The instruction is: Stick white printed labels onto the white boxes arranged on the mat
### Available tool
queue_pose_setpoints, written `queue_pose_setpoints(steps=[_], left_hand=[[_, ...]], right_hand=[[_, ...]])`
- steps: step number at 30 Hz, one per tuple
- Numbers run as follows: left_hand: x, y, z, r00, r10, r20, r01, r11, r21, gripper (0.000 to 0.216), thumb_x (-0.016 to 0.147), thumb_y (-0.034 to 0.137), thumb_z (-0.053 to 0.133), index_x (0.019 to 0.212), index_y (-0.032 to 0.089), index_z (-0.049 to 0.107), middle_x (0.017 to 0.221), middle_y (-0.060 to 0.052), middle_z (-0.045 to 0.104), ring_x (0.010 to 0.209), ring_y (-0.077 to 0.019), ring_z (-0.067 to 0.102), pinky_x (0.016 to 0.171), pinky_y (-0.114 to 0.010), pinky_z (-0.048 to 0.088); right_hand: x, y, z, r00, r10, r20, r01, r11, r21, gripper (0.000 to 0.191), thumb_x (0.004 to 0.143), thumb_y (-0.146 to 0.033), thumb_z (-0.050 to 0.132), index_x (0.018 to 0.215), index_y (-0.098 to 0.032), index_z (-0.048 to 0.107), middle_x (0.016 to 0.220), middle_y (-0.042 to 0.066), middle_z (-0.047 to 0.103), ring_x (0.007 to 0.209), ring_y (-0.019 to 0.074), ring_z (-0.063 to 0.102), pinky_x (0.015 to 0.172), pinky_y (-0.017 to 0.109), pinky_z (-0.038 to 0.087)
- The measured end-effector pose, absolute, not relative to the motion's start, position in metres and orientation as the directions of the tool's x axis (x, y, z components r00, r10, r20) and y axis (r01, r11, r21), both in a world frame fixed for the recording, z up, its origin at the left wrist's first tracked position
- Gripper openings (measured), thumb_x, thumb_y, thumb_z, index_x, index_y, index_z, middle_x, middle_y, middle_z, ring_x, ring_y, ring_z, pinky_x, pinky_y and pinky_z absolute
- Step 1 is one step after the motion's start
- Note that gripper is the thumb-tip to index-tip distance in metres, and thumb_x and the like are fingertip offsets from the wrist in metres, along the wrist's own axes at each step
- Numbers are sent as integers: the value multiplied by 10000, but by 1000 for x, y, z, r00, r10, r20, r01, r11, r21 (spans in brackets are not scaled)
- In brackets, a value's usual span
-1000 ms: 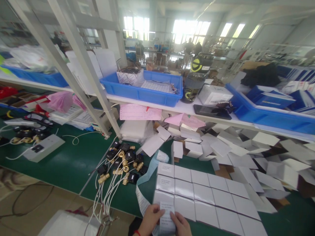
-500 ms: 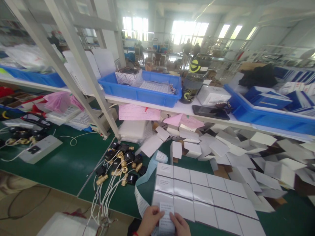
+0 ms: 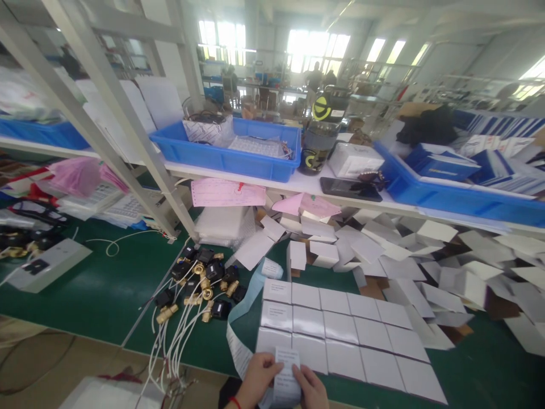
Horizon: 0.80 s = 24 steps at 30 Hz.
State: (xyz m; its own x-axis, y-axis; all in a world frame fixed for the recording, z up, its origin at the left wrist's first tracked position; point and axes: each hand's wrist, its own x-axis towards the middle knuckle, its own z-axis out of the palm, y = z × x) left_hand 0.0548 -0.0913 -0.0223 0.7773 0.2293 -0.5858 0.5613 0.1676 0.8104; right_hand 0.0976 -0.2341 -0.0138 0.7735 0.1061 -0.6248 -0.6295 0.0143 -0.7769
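Note:
Between my left hand and my right hand, a strip of printed labels is pinched at both edges over the front-left box. Its pale blue backing loops back along the left to a small roll on the table. Just beyond my hands lie three rows of closed white boxes, set edge to edge. Printed labels sit on the leftmost boxes of the back and middle rows, such as the label. The front-left box is partly hidden by the strip.
Brass valves with black actuators and white cables lie left of the boxes. Open white cartons are heaped at the right and back. Above stands a shelf with blue bins, a dark bottle and a phone.
The view has shifted, so the shelf and table appear further left. My hands keep their grip on the label strip, almost unmoved in the picture.

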Motion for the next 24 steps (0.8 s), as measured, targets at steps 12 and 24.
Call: queue_pose_setpoints(steps=[12, 24], left_hand=[[65, -92, -15, 786, 298, -541, 521, 153, 840, 656, 539, 836, 612, 571, 197, 469, 576, -16, 471, 603, -169, 439, 538, -284, 312], [62, -92, -1, 776, 356, -521, 469, 227, 854, 610, 545, 764, 646, 547, 216, 379, 539, 24, 387, 561, -141, 401, 540, -278, 318]], right_hand=[[115, -232, -15, 776, 182, -604, -613, -11, -790, 665, 419, -703, 847, 717, -114, 763, 609, 66, 680, 664, 275, 647, 648, 329, 523], [125, -226, -7, 782, 215, -586, -596, -22, -803, 592, 414, -652, 853, 684, -143, 719, 605, 45, 667, 648, 249, 625, 599, 313, 505]])
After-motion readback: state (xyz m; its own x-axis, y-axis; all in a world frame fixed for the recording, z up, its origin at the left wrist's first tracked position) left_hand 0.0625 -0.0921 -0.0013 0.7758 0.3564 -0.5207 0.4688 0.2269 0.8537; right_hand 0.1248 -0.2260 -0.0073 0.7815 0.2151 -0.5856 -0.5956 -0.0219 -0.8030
